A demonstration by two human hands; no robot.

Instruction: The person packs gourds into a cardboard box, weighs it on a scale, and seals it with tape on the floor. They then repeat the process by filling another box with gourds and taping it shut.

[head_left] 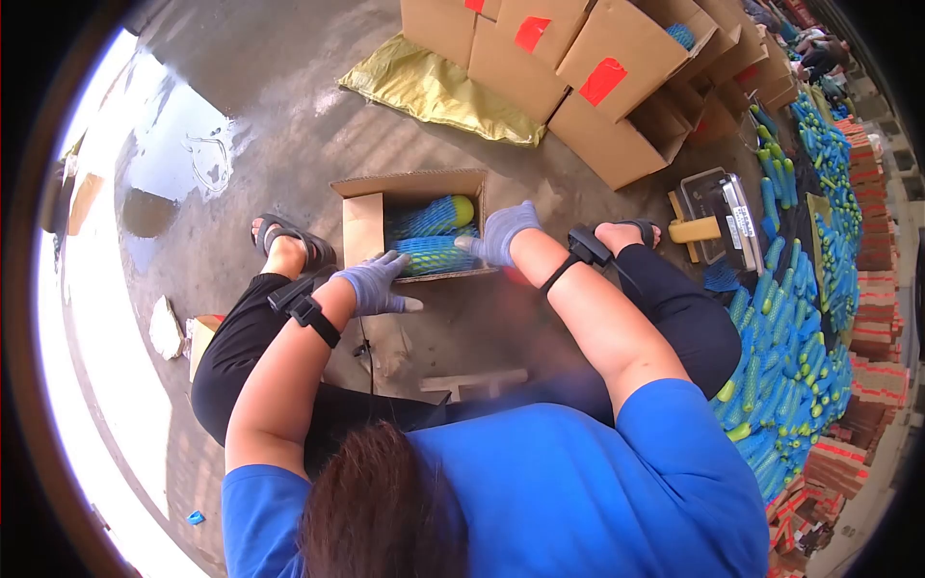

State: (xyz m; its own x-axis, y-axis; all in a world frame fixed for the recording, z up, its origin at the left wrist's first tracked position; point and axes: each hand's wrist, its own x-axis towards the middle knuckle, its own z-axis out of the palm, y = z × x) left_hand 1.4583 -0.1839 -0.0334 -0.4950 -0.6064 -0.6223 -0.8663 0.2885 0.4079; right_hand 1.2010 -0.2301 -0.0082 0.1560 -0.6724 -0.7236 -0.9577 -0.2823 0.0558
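Note:
An open cardboard box (pixel 363 223) stands on the floor between the feet. Inside it lie green vegetables in blue netting (pixel 424 220), with a netted one (pixel 438 255) along the near side. My left hand (pixel 376 283), in a grey glove, is at the box's near left corner with its fingers spread; the fingertips reach the near netted vegetable. My right hand (pixel 505 234), also gloved, is at the box's right edge, fingers apart, its thumb pointing inward at the end of that same vegetable. Neither hand is closed round anything.
Cardboard boxes (pixel 607 87) with red tape stand at the top, beside a yellow sack (pixel 438 96). To the right are a clear plastic case (pixel 718 217), many netted vegetables (pixel 780 356) and stacked flat cartons (pixel 872 318). A wooden piece (pixel 474 381) lies near the body.

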